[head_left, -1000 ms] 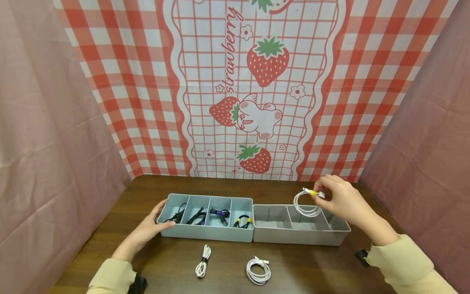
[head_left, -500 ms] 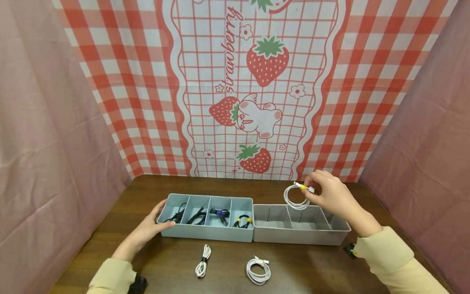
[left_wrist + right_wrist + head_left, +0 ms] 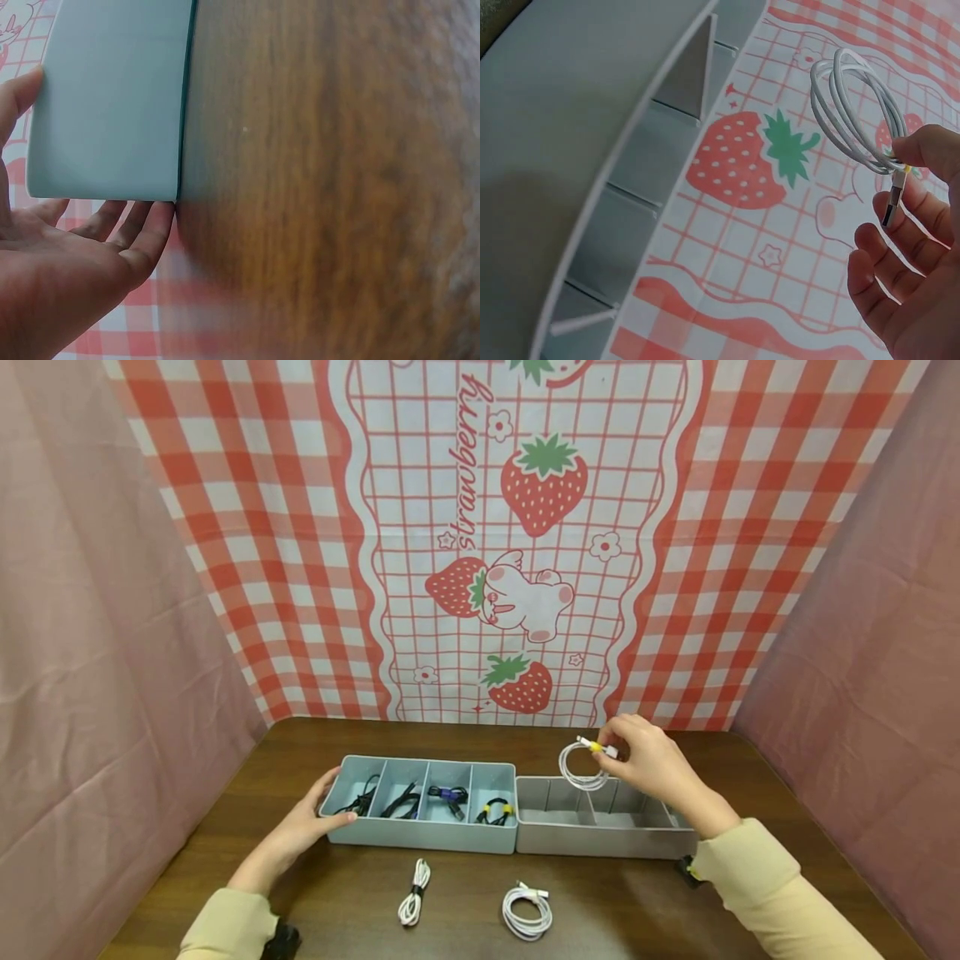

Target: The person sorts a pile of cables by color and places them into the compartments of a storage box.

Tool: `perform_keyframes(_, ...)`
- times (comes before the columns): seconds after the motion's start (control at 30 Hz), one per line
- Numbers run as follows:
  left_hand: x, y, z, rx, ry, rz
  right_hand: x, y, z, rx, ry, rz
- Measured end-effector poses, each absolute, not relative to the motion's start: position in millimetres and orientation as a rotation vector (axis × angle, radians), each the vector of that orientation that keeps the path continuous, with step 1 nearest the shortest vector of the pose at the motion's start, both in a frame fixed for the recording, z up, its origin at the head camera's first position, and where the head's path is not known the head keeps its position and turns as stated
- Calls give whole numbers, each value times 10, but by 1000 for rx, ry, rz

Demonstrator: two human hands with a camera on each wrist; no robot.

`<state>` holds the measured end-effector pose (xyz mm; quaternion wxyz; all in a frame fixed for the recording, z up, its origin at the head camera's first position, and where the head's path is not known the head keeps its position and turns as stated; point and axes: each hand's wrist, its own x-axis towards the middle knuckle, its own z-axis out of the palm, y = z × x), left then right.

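1. The person's right grip (image 3: 651, 763), a bare hand, pinches a white ring-coiled cable with a yellow tie (image 3: 587, 785) between thumb and forefinger; the other fingers are loosely bent.
2. That cable hangs in the air above a long grey plastic box with dividers (image 3: 607, 842), over its left-hand half in the head view; a metal plug (image 3: 891, 206) points downward in the right wrist view.
3. The left grip (image 3: 302, 823) is not clenched: its thumb rests on the near rim and its extended fingers touch the end wall of a long pale-blue plastic box with four compartments (image 3: 422, 837).
4. The two boxes stand end to end on the brown wood-grain worktop (image 3: 465, 935).
5. Each blue compartment holds dark cable, left to right: a black bundle (image 3: 363, 802), another black bundle (image 3: 402, 803), a purple-tied black cable (image 3: 450, 795) and a black loop with yellow ties (image 3: 495, 812).
6. Nearer the person lie a white folded cable with a black tie (image 3: 416, 893) and, to its right, a second white ring-coiled cable (image 3: 527, 931), well apart.
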<state>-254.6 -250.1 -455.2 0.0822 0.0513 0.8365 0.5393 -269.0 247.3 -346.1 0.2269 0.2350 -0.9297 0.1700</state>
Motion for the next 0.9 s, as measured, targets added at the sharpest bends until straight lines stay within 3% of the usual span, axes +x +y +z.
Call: perform_keyframes(0.9, -2564, -2498, -4578, 148, 2500, 1611, -2845, 2222, -3968, 685, -2564, 475)
